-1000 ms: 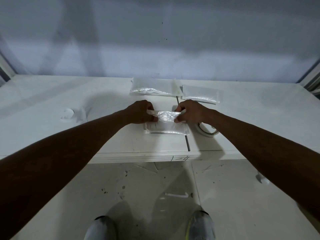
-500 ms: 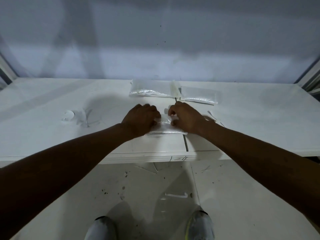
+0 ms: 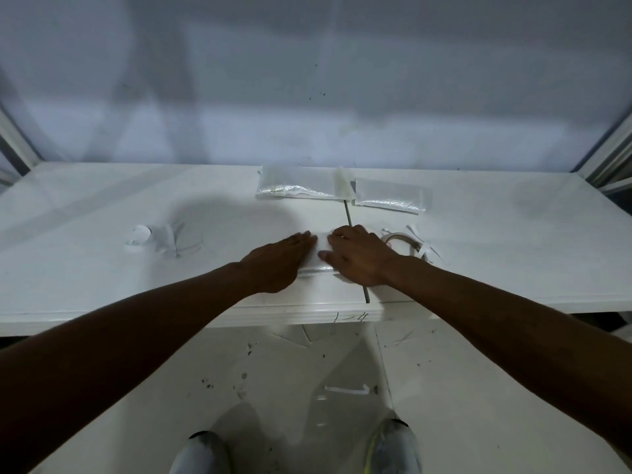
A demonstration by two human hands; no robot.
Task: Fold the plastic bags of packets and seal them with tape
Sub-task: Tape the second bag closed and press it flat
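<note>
Bag (image 3: 319,260) crosswise, flat under hands

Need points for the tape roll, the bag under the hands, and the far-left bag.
tape roll (image 3: 400,241), head view, on the ring's top rim, right of the right hand.
bag under the hands (image 3: 318,260), head view, on the strip showing between the two hands.
far-left bag (image 3: 297,186), head view, on its flat middle.

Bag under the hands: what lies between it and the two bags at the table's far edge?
In the head view, only bare white table and its dark seam separate the pressed bag from the far bags.
</note>
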